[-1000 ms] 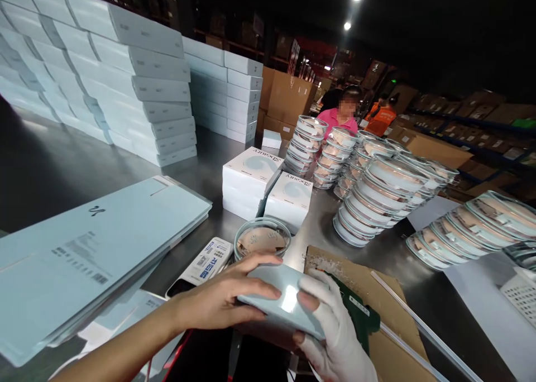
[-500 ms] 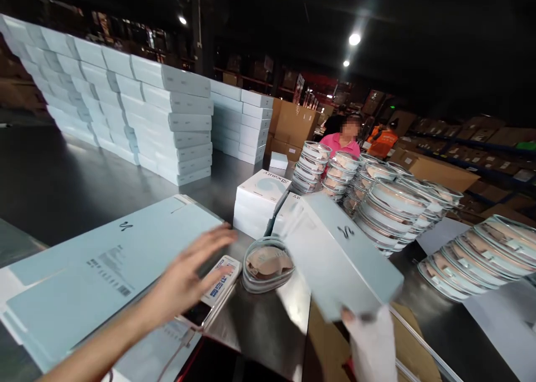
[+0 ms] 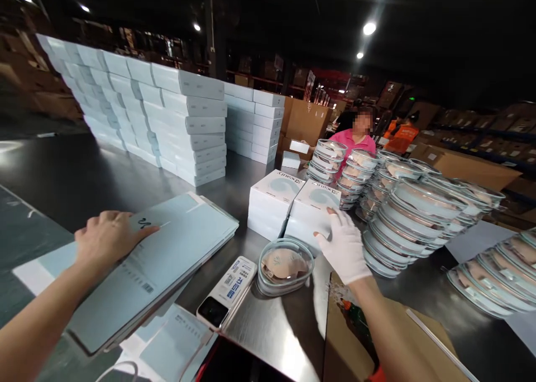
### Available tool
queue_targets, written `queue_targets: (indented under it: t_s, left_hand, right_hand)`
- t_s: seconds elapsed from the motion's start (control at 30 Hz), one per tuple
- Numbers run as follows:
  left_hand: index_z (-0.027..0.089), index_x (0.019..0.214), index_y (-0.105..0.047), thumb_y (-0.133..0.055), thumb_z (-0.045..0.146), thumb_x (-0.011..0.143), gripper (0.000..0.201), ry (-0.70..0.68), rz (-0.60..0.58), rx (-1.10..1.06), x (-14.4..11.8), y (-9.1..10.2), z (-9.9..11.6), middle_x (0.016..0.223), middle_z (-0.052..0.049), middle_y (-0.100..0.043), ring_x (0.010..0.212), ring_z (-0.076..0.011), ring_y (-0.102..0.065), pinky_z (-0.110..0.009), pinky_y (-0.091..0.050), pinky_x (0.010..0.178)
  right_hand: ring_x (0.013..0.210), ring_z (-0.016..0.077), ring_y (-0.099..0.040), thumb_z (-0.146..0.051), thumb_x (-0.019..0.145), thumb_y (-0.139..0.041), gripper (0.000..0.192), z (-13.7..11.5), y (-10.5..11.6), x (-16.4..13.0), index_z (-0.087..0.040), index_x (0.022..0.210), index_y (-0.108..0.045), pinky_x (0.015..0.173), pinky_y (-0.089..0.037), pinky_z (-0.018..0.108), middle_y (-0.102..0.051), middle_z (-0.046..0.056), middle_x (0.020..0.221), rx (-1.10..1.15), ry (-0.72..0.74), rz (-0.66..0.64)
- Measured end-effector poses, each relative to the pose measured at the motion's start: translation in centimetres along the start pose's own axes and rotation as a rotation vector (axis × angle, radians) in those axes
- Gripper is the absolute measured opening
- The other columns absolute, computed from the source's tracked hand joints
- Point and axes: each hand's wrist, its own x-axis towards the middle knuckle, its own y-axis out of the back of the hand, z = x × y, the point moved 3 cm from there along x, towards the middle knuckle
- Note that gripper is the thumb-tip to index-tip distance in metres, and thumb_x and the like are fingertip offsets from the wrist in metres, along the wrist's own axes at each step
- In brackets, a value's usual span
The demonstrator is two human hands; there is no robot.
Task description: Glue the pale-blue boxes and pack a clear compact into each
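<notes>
My left hand (image 3: 106,235) is at the far left edge of the light blue flat folded cartons (image 3: 167,248), its thumb lying across the top one and its fingers bent over the edge, tips hidden. Wearing a white glove, my right hand (image 3: 344,245) has its fingers apart at the near side of a white box stack (image 3: 313,220) and holds nothing. Beside that stands another white box stack (image 3: 274,197) with printed lids. In front of both sit oval clear-lidded containers (image 3: 285,264), one on another, with a beige insert under the top lid.
A phone-like device (image 3: 228,292) lies left of the containers. Light blue boxes (image 3: 167,108) form a wall at the back left. Tall stacks of lidded containers (image 3: 422,214) fill the right. A co-worker in pink (image 3: 355,142) is behind them; cardboard (image 3: 347,337) lies at the near right.
My right hand has let go of the light blue box, which no longer shows there, and is now by the white boxes. My left hand has moved left onto the flat cartons.
</notes>
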Motion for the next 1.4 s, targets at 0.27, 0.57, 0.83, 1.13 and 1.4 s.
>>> queue_targets:
  t_s: [0.27,0.57,0.83,1.13,1.4]
  left_hand:
    - [0.022,0.082,-0.063,-0.044,0.067,0.098,0.051,-0.652,0.551,-0.318,-7.3,11.8,5.6,0.057,0.001,-0.066,0.049,-0.0202,-0.064,-0.028,-0.041,0.050]
    - [0.031,0.092,-0.065,-0.060,0.055,0.097,0.025,-0.792,0.247,-0.751,-12.3,9.4,9.9,0.072,0.004,-0.072,0.056,-0.0202,-0.067,-0.030,-0.046,0.057]
    - [0.041,0.156,-0.037,-0.088,0.048,0.067,0.103,-1.112,-0.426,-0.877,-16.5,8.6,13.1,0.156,-0.004,-0.055,0.127,-0.0406,-0.064,-0.040,-0.057,0.100]
    - [0.024,0.130,-0.065,-0.073,0.063,0.082,0.062,-0.567,-0.712,-1.406,-14.8,5.3,17.4,0.115,-0.010,-0.077,0.107,-0.0334,-0.072,-0.042,-0.059,0.095]
    - [0.024,0.128,-0.066,-0.039,0.077,0.093,0.070,-0.591,-0.671,-1.501,-17.2,4.8,19.6,0.141,-0.013,-0.064,0.139,-0.0393,-0.049,-0.048,-0.044,0.113]
  right_hand:
    - [0.061,0.0207,-0.047,-0.036,0.095,-0.059,0.017,-6.9,10.8,-9.8,-0.019,0.099,-0.058,0.057,-0.034,0.035,-0.055,0.003,0.074,-0.094,0.374,0.645]
    - [0.078,0.0230,-0.077,-0.037,0.084,-0.073,0.037,-4.4,4.6,-15.7,-0.030,0.120,-0.071,0.064,-0.060,0.029,-0.081,0.001,0.095,0.924,-0.271,-0.323]
    - [0.088,0.0234,-0.074,-0.039,0.088,-0.069,0.016,-3.3,11.6,-13.5,-0.033,0.097,-0.080,0.083,-0.059,0.033,-0.080,0.000,0.097,0.919,-0.186,-0.290]
    - [0.156,0.0345,-0.023,-0.054,0.093,-0.062,0.081,-1.4,8.6,-14.0,-0.034,0.161,-0.023,0.125,-0.021,0.058,-0.024,0.008,0.170,0.845,-0.266,0.313]
    - [0.151,0.0314,-0.036,-0.053,0.098,-0.051,0.056,-3.2,4.9,-15.2,-0.027,0.148,-0.049,0.121,-0.033,0.051,-0.050,0.010,0.156,0.999,-0.455,0.263]
